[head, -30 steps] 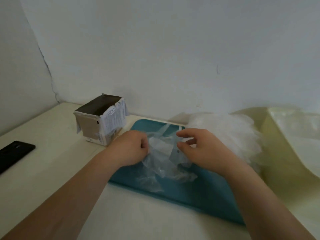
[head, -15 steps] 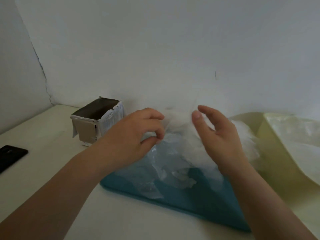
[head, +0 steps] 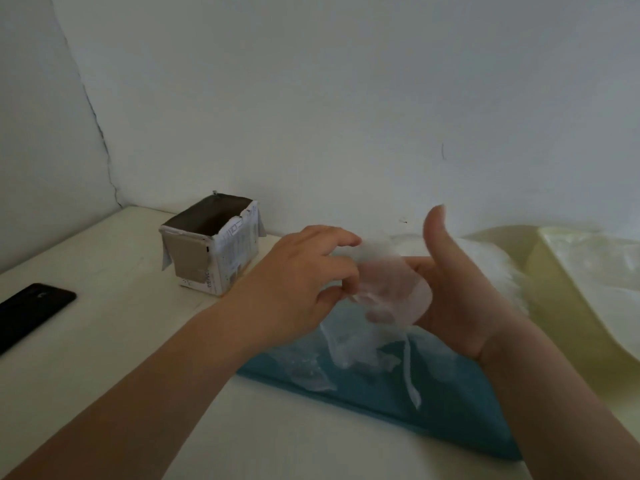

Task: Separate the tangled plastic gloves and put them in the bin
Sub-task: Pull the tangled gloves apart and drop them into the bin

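A cream tabletop [head: 104,323] is set in a corner of white walls [head: 311,98], one seam marked by a crack. An open cardboard box [head: 211,254] and a black phone [head: 31,310] are seen at the left, a pale yellow container [head: 568,306] at the right. A clear plastic glove [head: 388,285] is held up between both hands above a teal mat [head: 450,410], its loose ends trailing onto it. It is pinched by the narrowly closed fingers [head: 332,237] and thumb of the left hand [head: 294,289]. The right hand [head: 460,299] is turned thumb-up, its fingers veiled by the film; their grip cannot be told. More gloves [head: 485,258] are heaped behind.
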